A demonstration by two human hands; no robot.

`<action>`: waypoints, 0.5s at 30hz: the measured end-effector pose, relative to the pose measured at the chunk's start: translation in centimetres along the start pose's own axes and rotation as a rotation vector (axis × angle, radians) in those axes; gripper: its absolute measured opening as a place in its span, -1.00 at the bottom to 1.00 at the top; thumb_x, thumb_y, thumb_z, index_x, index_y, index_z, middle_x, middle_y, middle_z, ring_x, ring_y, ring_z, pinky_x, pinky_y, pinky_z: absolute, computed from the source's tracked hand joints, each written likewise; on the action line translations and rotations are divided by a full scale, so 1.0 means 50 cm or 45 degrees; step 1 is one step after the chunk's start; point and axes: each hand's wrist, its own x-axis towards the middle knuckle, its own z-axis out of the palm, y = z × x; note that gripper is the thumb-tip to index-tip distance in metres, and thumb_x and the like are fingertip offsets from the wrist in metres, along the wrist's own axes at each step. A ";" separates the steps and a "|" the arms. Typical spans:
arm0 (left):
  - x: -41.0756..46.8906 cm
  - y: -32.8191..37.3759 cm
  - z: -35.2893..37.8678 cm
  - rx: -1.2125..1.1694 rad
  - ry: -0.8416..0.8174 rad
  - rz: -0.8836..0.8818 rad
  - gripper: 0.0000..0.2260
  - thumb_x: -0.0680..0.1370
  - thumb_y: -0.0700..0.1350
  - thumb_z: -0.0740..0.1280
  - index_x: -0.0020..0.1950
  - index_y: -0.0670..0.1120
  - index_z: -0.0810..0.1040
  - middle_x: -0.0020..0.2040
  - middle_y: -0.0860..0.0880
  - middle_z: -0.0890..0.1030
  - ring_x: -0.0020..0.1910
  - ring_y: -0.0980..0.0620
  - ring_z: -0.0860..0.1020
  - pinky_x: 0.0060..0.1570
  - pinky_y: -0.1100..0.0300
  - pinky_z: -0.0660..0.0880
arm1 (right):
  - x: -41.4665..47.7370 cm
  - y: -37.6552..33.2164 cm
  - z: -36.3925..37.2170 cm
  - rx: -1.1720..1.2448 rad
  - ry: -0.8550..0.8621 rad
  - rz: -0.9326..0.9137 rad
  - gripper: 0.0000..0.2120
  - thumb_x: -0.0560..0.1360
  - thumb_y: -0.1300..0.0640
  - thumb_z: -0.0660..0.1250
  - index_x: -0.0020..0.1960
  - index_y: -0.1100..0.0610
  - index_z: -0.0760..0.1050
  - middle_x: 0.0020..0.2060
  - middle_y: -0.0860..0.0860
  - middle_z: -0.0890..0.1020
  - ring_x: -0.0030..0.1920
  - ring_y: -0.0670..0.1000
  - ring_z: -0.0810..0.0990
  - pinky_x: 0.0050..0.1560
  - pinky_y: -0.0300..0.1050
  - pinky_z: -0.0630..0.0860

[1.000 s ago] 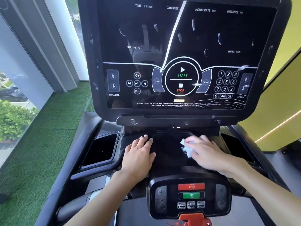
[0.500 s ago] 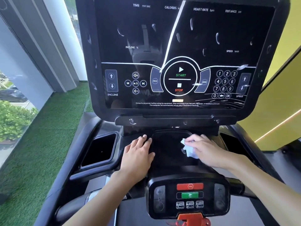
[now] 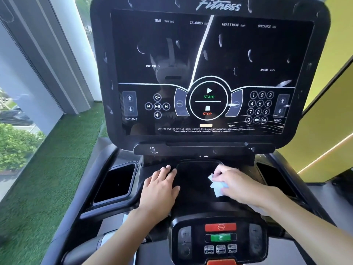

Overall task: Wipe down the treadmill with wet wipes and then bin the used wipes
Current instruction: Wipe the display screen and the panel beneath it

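A black treadmill fills the head view, its big console screen (image 3: pixel 208 73) upright ahead of me. Below the screen lies a shallow black centre tray (image 3: pixel 193 180). My right hand (image 3: pixel 236 184) presses a crumpled pale-blue wet wipe (image 3: pixel 216 185) onto the right part of that tray, fingers curled over the wipe. My left hand (image 3: pixel 160 190) rests flat on the console just left of the tray, fingers straight and holding nothing. No bin is in view.
A lower control pad (image 3: pixel 219 238) with red and green buttons sits near me. Deep cup pockets flank the tray, the left pocket (image 3: pixel 116 182) and the right pocket (image 3: pixel 275 178). Green artificial turf (image 3: pixel 47 178) and a window lie left, a yellow wall (image 3: pixel 334 92) right.
My head has tilted up a little, so the console sits lower in the frame. My right hand with the wipe has slid slightly along the tray. The left hand stays put.
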 end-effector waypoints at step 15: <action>0.001 0.004 -0.002 0.010 0.017 -0.002 -0.49 0.66 0.13 0.12 0.59 0.08 0.11 0.60 0.11 0.09 0.55 0.09 0.08 0.46 0.13 0.10 | 0.027 -0.049 -0.003 -0.288 0.302 0.033 -0.89 0.52 0.08 0.28 -0.13 0.06 0.37 -0.18 -0.04 0.53 -0.17 0.10 0.54 -0.21 -0.03 0.44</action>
